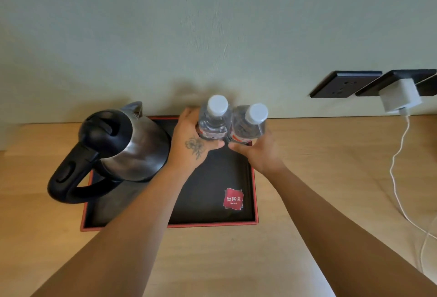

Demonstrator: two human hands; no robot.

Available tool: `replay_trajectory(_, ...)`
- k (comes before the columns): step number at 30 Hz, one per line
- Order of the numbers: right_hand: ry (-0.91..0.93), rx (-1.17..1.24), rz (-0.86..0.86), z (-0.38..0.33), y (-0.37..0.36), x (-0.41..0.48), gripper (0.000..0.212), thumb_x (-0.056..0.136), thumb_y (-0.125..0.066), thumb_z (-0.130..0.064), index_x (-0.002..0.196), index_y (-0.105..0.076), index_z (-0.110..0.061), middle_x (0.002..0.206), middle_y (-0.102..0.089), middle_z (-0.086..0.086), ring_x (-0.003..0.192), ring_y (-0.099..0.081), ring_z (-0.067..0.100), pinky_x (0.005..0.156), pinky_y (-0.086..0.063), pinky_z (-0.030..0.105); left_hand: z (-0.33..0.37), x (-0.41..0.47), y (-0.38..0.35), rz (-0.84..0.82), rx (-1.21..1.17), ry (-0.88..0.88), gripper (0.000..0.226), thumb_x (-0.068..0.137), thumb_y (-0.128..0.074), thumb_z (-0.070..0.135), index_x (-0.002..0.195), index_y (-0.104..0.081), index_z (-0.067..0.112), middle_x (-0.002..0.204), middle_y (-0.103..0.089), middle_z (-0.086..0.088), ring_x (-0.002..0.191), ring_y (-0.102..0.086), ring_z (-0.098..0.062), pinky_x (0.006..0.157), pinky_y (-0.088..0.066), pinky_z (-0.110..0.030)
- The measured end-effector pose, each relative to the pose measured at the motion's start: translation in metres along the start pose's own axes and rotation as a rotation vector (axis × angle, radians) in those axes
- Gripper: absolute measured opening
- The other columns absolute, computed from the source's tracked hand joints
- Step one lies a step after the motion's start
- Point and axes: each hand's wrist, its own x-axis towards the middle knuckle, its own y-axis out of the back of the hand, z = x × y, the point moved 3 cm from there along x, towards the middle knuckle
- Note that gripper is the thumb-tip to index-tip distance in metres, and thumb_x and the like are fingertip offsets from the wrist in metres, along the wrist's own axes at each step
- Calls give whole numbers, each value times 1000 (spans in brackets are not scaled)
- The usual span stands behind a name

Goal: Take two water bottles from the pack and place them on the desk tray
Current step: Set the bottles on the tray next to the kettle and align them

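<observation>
Two clear plastic water bottles with white caps, left bottle (pixel 214 119) and right bottle (pixel 250 123), both over far end of black red-rimmed desk tray (pixel 254 192); left hand (pixel 192 141) wraps left bottle, right hand (pixel 256 152) wraps right bottle; bases hidden, cannot tell if seated; judged nearly done, only release left; pack not in view

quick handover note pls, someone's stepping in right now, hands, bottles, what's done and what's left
Left hand: wrapped around the left bottle.
Right hand: holding the right bottle, which tilts right.
Both bottles are side by side at the far end of the tray, next to the kettle. Whether their bases rest on the tray is hidden by the hands.
Done: both bottles brought to the tray.
Left: set them upright if needed, let go.
</observation>
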Motion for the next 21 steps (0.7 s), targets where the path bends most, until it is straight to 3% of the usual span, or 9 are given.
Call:
replay_trajectory(2, 7, -26, 8, 1, 0, 4, 75, 77, -96, -14, 140, -55, -15, 131, -66, 1, 109, -63, -5, 80, -42, -9, -3, 4, 0, 12, 18, 28, 85, 59, -109, 3, 135, -71, 10, 139, -67, -13, 127, -70, -33, 112, -58, -50)
replay_trajectory(4, 17, -47, 13, 3, 2, 9, 75, 77, -96, -15, 140, -55, -16, 129, -66, 0, 109, -63, -5, 80, -41, -10, -5, 6, -1, 23, 16, 53, 86, 59, -109, 4, 136, -71, 8, 140, -66, -14, 129, -71, -33, 115, -58, -55)
replay_trajectory(8, 31, -88, 18, 9, 3, 18, 72, 75, -97, -19, 136, -58, -16, 117, -63, -12, 98, -51, -38, 76, -37, -13, -7, 8, -2, 14, -2, 50, 86, 59, -109, 6, 137, -72, 13, 136, -63, -11, 125, -71, -31, 114, -59, -55)
replay_trajectory(10, 26, -96, 8, 11, 2, 18, 72, 75, -98, -21, 134, -57, -23, 113, -60, -24, 97, -48, -42, 75, -36, -15, -10, 8, -2, 1, -1, 39, 86, 60, -108, 9, 137, -71, 14, 134, -61, -9, 125, -71, -30, 114, -60, -55)
replay_trajectory(13, 44, -65, 28, 10, 3, 15, 82, 72, -99, -15, 126, -48, -50, 113, -58, -43, 104, -50, -40, 79, -38, -13, -8, 6, -3, -33, -1, 47, 92, 63, -108, 7, 144, -64, 12, 144, -58, -15, 134, -68, -34, 118, -56, -56)
replay_trajectory(15, 52, -54, 37, 6, 4, 11, 89, 70, -100, -16, 131, -43, -49, 116, -55, -49, 108, -50, -37, 82, -38, -12, -3, 3, -3, -47, 22, 31, 96, 65, -107, 7, 148, -60, 11, 147, -58, -14, 139, -65, -32, 121, -53, -54)
replay_trajectory(18, 60, -66, 44, -2, 8, 2, 98, 68, -101, -27, 144, -39, -38, 131, -55, -29, 117, -55, -16, 90, -41, -5, 11, -8, 4, -41, 52, -29, 99, 69, -106, 10, 150, -49, 11, 149, -57, -9, 138, -60, -23, 118, -51, -42)
replay_trajectory(21, 119, -54, 104, -5, 19, -20, 99, 71, -99, -34, 151, -41, -28, 149, -52, -11, 132, -54, 5, 106, -46, 15, 40, -25, 23, 13, 83, -180, 96, 76, -101, 12, 155, -46, 16, 150, -53, -2, 138, -58, -19, 115, -50, -31)
